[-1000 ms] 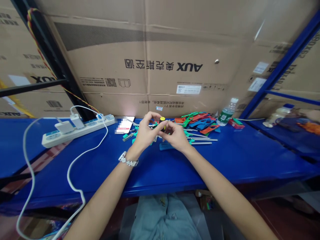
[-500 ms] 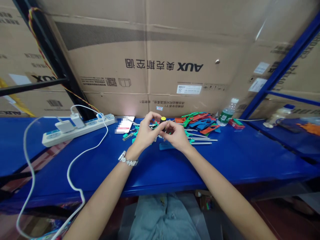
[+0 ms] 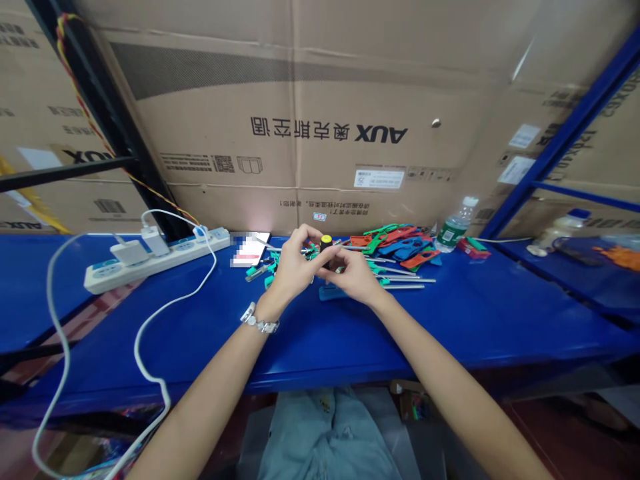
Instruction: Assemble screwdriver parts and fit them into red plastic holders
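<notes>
At twelve o'clock, our left hand closes its fingers on the upright yellow-topped handle; what our right hand grips, we cannot tell. We should hold the handle vertical.

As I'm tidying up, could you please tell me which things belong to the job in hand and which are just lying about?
Likely the job: yellow-topped object; green-fitted metal rods; perhaps coloured plastic pieces.
Probably lying about: power strip; water bottle.
</notes>
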`<state>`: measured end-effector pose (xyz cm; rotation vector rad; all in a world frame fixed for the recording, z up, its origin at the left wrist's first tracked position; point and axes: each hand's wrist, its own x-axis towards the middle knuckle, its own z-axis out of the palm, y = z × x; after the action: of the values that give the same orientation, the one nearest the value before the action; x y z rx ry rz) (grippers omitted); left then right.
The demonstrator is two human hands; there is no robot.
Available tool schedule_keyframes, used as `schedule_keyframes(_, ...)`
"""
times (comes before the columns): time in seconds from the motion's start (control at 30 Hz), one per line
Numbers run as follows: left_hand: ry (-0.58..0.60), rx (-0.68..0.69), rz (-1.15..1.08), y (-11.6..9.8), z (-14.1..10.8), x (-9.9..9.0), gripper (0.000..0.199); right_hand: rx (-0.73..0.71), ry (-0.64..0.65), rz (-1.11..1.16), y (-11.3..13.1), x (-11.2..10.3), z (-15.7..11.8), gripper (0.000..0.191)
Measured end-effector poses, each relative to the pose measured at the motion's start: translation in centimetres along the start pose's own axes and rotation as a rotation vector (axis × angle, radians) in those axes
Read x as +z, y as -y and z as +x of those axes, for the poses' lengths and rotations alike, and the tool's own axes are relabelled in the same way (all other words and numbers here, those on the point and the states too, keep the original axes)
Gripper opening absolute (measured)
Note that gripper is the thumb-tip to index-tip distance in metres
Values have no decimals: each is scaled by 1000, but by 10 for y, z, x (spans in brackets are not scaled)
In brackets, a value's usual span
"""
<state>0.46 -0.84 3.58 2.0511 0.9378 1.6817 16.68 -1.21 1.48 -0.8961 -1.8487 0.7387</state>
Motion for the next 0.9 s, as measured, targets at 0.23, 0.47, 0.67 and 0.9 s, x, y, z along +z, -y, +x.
schedule_keyframes(0.23, 4, -26, 63, 0, -4, -13, 21, 120, 206, 246, 7, -6, -1, 38)
schedule_keyframes(0.47, 361, 115, 443, 9, -29, -27, 21, 216, -62, 414, -1, -20, 5, 49)
schedule_keyframes(0.67, 754, 299, 875, 11, -32, -16, 28, 361, -102, 417, -22, -10, -3, 57)
schedule_keyframes(0.9, 920, 360, 953, 13, -22, 0, 26, 445, -237, 501, -30, 2, -8, 56)
